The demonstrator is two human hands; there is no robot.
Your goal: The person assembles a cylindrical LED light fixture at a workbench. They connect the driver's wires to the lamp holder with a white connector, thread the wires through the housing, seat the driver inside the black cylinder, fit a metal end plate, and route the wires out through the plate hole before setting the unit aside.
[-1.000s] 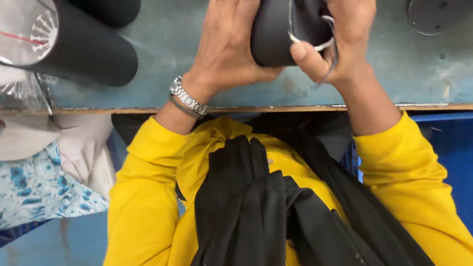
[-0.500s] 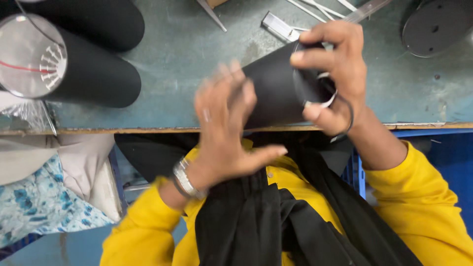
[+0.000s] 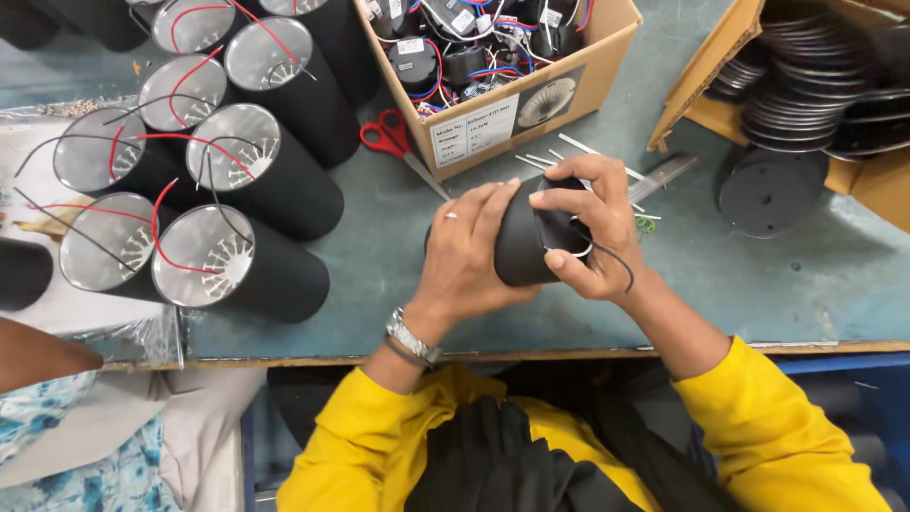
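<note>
Both hands grip one black cylinder (image 3: 526,248), held on its side just above the blue-green bench (image 3: 398,256), near the front edge and between the scissors (image 3: 391,136) and a flat black disc (image 3: 770,192). The cylinder is matte black with a smooth, plain wall; its open end faces right, where a thin white ring lines the rim and a dark wire loops out past it. The left hand (image 3: 467,254) wraps over the wall from the left, palm down, with a ring on one finger and a metal watch on the wrist. The right hand (image 3: 588,226) closes on the open end, its fingers curled over the top and the thumb pressed to the rim from below. To the left lie more black cylinders (image 3: 248,180), their silvery ends threaded with red and black wires. Behind the hands stands an open cardboard box (image 3: 517,104) of small wired parts, and at the upper right a second box (image 3: 706,71) holds stacked black discs. Yellow sleeves run back toward the camera.
</note>
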